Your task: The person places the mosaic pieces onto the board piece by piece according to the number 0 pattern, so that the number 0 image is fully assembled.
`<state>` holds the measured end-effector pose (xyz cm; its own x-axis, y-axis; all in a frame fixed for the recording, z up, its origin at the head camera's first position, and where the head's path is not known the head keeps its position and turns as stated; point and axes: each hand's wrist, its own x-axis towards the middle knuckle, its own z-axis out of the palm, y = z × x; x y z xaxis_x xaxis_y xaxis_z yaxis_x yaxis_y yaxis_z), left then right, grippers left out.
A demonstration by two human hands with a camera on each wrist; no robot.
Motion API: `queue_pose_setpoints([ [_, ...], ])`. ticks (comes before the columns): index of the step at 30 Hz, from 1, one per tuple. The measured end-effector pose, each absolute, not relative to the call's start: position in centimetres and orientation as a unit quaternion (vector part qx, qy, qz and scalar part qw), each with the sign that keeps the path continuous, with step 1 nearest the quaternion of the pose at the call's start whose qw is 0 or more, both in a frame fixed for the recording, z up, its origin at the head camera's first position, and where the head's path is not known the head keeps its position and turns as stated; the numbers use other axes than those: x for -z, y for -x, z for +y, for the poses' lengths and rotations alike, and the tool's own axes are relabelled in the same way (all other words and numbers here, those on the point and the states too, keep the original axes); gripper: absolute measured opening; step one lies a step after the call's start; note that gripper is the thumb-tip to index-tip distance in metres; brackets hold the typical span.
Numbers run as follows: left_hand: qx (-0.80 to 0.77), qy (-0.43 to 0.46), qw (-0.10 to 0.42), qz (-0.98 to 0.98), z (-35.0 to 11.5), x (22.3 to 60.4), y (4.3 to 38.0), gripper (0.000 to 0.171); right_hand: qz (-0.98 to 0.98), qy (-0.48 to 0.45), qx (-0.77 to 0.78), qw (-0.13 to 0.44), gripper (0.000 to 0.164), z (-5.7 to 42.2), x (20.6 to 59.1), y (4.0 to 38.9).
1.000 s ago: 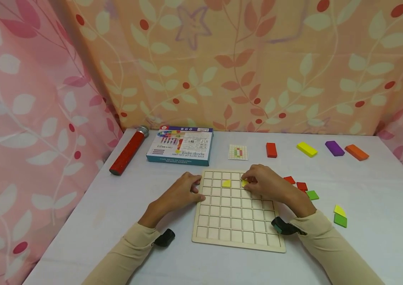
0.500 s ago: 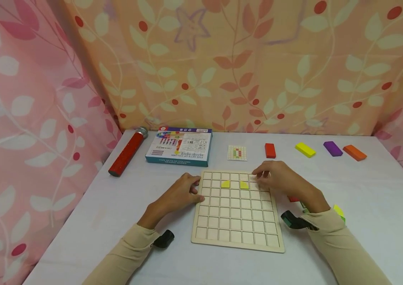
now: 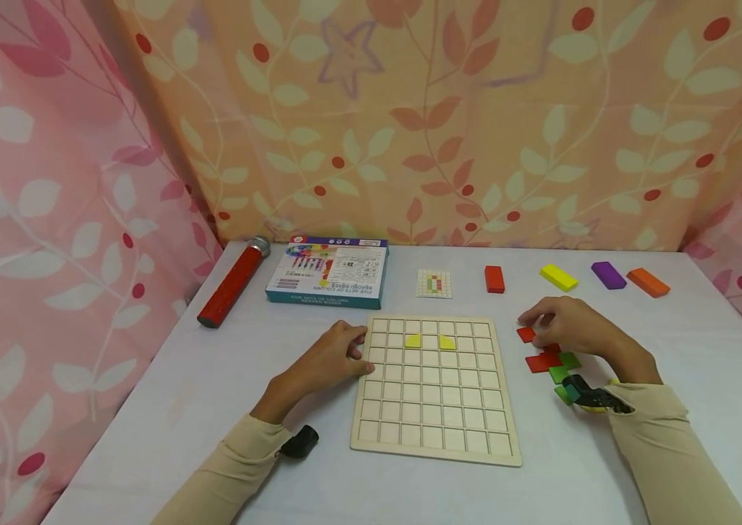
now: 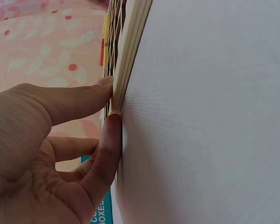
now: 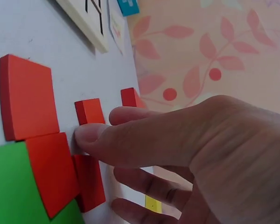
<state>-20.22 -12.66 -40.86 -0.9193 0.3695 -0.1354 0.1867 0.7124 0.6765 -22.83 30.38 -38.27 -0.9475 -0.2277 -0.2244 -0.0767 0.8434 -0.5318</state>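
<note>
Two yellow pieces (image 3: 413, 341) lie on the wooden board (image 3: 433, 394), in the second row from its far edge. The left hand (image 3: 321, 362) touches the board's left edge with thumb and fingertip; the right hand (image 3: 577, 329), thumb and forefinger parted, is at the red pieces (image 3: 538, 364) beside green pieces (image 3: 558, 375), contact unclear.

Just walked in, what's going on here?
A person's left hand touches the left edge of a wooden grid board, while the right hand is over loose red tiles beside it; whether it touches one is hard to tell. Two yellow pieces lie on the board, with one square between them. Green tiles lie beside the red ones.
</note>
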Motion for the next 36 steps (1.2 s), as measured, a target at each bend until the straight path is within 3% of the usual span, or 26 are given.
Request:
queue_pose_setpoints([
  [5,-0.351,-0.152,0.132,0.914,-12.7,40.9,20.2,0.073,0.951,0.079,0.262,0.142,0.035,30.7,38.5,23.0],
  [14,-0.352,-0.152,0.131,0.914,-12.8,40.8,20.2,0.073,0.950,0.081,0.269,0.134,0.043,29.6,38.2,22.9],
  [20,-0.351,-0.151,0.134,0.914,-12.8,40.8,20.1,0.073,0.949,0.135,0.271,0.086,0.037,25.9,37.9,22.7],
  [30,-0.349,-0.154,0.132,0.915,-12.7,40.9,20.1,0.073,0.930,0.211,0.296,0.053,0.029,18.1,38.3,21.8],
  [36,-0.353,-0.155,0.129,0.914,-12.7,40.8,20.1,0.072,0.937,0.220,0.270,0.025,0.030,15.9,39.5,21.5],
])
